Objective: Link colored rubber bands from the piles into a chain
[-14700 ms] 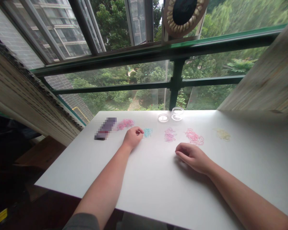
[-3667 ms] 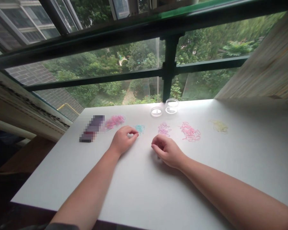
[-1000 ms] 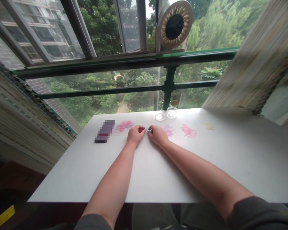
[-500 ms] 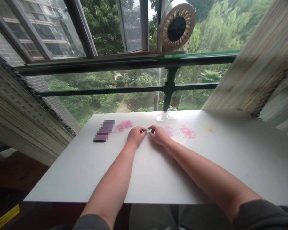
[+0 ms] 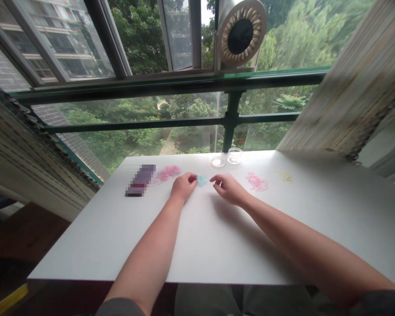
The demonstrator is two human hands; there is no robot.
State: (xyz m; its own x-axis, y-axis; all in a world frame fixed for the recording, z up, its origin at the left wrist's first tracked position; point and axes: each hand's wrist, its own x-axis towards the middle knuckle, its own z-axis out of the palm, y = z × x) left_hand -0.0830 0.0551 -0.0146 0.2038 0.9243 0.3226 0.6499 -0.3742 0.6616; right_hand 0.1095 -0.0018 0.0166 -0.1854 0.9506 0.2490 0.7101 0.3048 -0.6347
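A small pile of teal loops (image 5: 202, 181), looking like little rubber bands, lies on the white table between my hands. At its left edge is my left hand (image 5: 183, 187), thumb and fingers pinched together; whatever they hold, if anything, is too small to make out. My right hand (image 5: 231, 189) hovers to the right of the pile, its fingers curved and apart with nothing visible in them. It partly covers a pale pink-purple pile (image 5: 230, 175). Farther right lie a pink-red pile (image 5: 257, 181) and a pale yellow pile (image 5: 285, 176) of similar loops.
Left of my left hand is a larger pink pile (image 5: 169, 173), beside a blurred dark purple object (image 5: 141, 180). Clear round containers (image 5: 235, 152) stand at the table's back edge. A green railing (image 5: 171, 87), a window and a round fan (image 5: 240, 36) are beyond the table (image 5: 217, 245).
My right hand has moved right, away from my left hand, and its fingers have spread. The teal pile between them now shows. My left hand has shifted slightly left.
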